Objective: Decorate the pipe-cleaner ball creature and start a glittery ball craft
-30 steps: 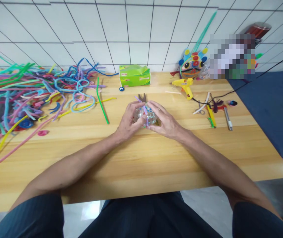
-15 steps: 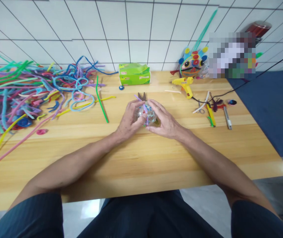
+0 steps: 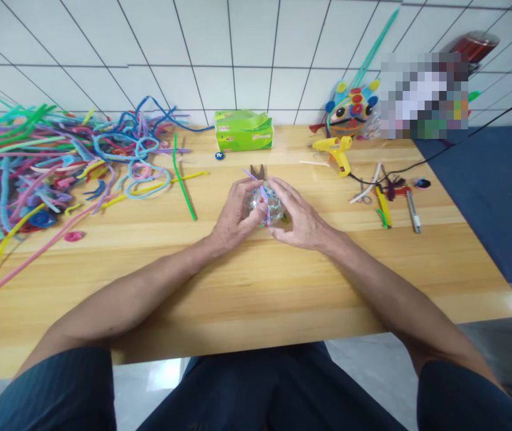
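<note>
Between my hands, at the middle of the table, sits a clear, shiny rounded object [image 3: 276, 209] with bluish specks; its exact kind is hard to make out. A purple pipe cleaner [image 3: 263, 193] lies across its top. My left hand [image 3: 237, 215] closes on the left side, its thumb pressing the pipe cleaner against the clear object. From the right, my right hand [image 3: 299, 216] cups the same object, fingers over the far side and thumb near the front. Just beyond my fingertips, the dark jaws of pliers [image 3: 258, 172] stick out; their handles are hidden.
Tangled pipe cleaners [image 3: 67, 155] cover the left side. A green tissue pack [image 3: 244, 131] stands by the wall. At right are a yellow glue gun [image 3: 337, 154] with a black cord, scissors [image 3: 363, 197], a yellow-handled tool [image 3: 383, 206], a cutter knife [image 3: 413, 212] and a colourful mask-like figure [image 3: 352, 114].
My right hand has shifted very slightly to the right, its thumb a little farther from the left thumb. The left hand keeps its hold, and the camera view has tilted slightly.
</note>
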`<state>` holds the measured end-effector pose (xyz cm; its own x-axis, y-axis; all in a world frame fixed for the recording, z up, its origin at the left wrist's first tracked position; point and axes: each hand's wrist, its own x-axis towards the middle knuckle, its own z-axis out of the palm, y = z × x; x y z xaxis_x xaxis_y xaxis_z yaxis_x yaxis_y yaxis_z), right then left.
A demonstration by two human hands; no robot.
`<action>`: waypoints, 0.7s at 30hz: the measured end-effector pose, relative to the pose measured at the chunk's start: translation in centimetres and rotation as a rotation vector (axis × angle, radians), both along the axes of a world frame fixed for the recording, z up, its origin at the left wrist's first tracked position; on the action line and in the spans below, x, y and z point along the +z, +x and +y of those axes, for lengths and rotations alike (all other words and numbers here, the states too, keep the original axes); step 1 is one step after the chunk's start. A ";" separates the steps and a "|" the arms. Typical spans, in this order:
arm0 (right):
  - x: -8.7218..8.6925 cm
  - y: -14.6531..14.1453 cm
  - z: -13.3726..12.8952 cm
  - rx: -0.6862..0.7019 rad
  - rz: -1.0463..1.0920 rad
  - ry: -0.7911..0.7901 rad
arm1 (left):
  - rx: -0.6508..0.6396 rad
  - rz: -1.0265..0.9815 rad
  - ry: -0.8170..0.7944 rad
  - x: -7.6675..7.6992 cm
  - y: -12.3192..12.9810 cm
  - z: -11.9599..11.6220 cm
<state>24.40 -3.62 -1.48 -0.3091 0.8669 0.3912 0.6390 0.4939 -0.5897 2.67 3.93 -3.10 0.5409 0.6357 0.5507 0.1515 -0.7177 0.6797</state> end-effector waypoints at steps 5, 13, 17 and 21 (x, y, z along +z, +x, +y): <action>-0.4 0.1 0.2 -0.005 0.006 0.003 | 0.001 -0.002 0.016 0.0 0.0 0.0; -0.4 0.2 0.1 0.018 -0.016 0.026 | 0.004 0.023 0.017 -0.1 -0.1 0.0; -0.3 0.0 0.0 0.005 -0.035 0.056 | -0.033 0.017 0.032 0.1 -0.3 0.0; -0.4 -0.2 -0.1 -0.008 -0.033 0.102 | -0.048 0.006 0.055 0.0 -0.3 0.1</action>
